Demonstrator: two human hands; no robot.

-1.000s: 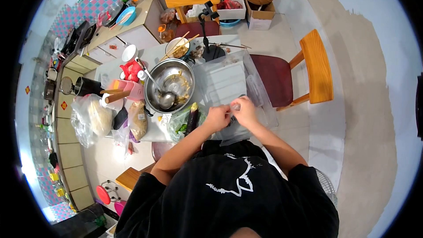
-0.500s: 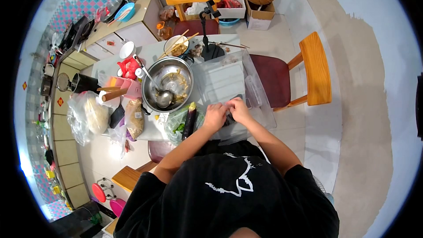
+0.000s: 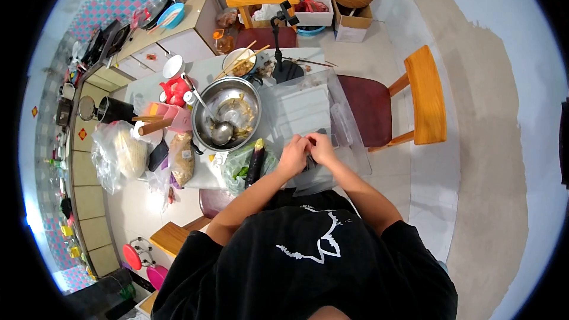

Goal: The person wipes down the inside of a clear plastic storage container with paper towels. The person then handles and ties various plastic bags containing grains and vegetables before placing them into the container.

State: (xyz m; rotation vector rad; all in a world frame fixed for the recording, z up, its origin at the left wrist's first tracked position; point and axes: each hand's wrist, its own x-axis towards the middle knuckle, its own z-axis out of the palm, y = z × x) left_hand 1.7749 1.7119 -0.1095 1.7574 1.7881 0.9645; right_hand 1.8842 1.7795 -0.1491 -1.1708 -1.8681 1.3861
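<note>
My left hand and my right hand meet at the table's near edge, fingers bent and pressed together. Between and just below them shows something small and dark, too hidden to name. Both hands are over a clear plastic sheet or cover spread on the table. To the left of my left hand, a dark eggplant lies on a green plastic bag. Beyond it stands a large steel pot with a ladle and some food remains in it.
A black phone stand and a bowl with chopsticks are at the table's far side. Bags of dry food and a pink utensil holder are at the left. Wooden chairs stand at the right and far side.
Both hands stay together in nearly the same place, with small shifts of the fingers. The whole view has moved very slightly.
</note>
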